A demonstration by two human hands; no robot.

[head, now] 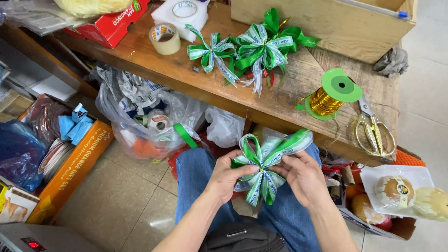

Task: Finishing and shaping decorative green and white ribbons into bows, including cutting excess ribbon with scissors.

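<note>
Done: finished bows (247, 51) lying far on the bench | Now: left hand (227, 175) and right hand (303, 175) both pinching green-white ribbon bow (266, 163) near, over the lap | Left: loops seemingly being shaped, wire spool (326, 100) waiting right.

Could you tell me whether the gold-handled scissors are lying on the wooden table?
Yes, the gold-handled scissors lie flat on the wooden table beside the spool of gold wire.

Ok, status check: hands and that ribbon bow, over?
Left hand and right hand both gripping green-and-white ribbon bow over the lap. Finished bows lie on the wooden bench, gold wire spool and scissors alongside. Nothing obstructing.
</note>
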